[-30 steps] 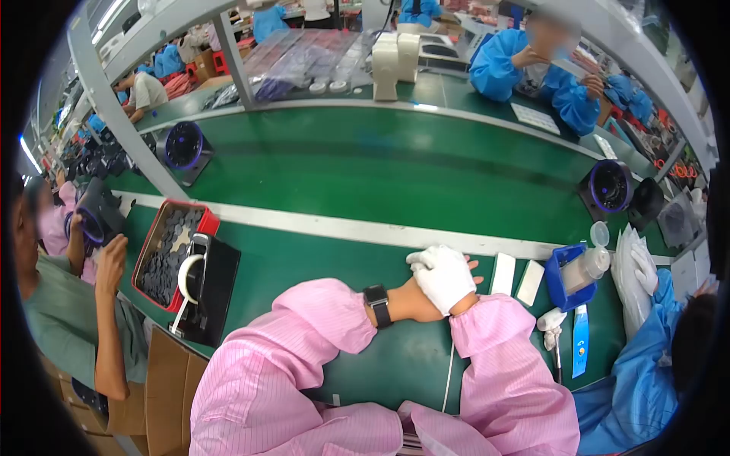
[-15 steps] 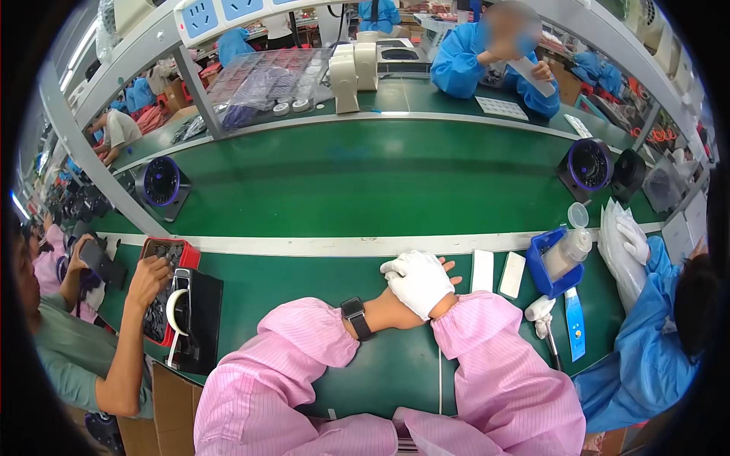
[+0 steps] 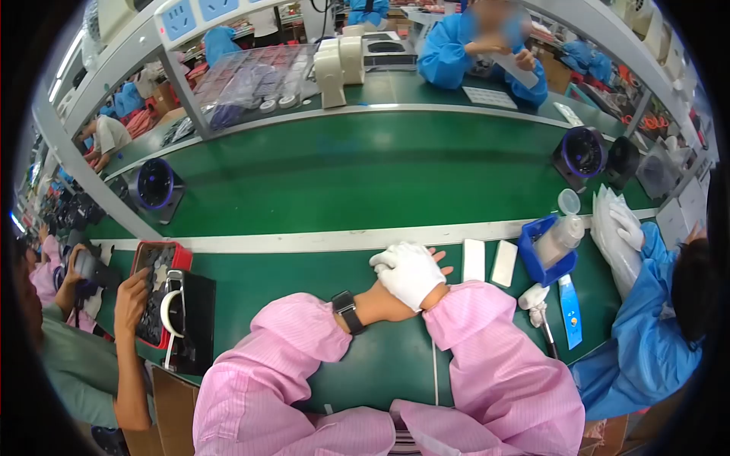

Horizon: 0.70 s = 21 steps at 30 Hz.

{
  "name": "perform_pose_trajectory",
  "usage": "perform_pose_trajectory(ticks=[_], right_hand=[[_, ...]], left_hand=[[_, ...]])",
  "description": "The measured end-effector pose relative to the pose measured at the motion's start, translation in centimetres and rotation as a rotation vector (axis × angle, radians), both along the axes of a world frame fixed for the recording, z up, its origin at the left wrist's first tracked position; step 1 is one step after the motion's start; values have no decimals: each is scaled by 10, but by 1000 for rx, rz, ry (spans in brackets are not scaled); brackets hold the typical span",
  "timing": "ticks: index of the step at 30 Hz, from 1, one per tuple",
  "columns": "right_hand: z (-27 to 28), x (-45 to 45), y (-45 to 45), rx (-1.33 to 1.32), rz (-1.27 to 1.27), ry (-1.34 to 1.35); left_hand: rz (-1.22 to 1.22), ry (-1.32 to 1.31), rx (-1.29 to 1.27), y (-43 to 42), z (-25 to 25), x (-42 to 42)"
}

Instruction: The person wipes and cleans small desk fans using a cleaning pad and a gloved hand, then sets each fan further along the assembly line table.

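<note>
White-gloved right hand point(image 3: 409, 275), grip unclear, over bare, straight-fingered left hand point(image 3: 382, 303); green table point(image 3: 255, 277), far edge. Nothing visibly held; progress unclear.

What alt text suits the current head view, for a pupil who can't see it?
The person's white-gloved right hand lies over their bare left hand at a green workbench. Two white blocks and a blue bin lie to the right; a co-worker's hand is at a red tray on the left.
</note>
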State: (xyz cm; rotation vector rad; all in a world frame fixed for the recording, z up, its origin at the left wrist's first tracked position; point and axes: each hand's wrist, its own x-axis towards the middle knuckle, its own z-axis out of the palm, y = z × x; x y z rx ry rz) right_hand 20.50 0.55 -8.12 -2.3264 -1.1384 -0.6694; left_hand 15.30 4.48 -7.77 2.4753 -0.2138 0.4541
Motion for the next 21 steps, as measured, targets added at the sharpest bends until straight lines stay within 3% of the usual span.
perform_pose_trajectory(ticks=[3, 11, 20, 21], right_hand=[[56, 30, -24, -232, 660, 256], [30, 19, -14, -185, 430, 273], [57, 29, -25, -187, 663, 325], [52, 19, -22, -205, 486, 283]], left_hand=[[1, 12, 30, 1, 1, -4], [-17, 22, 40, 0, 1, 1], [-15, 12, 41, 0, 5, -4], [-17, 13, 37, -1, 4, -4]])
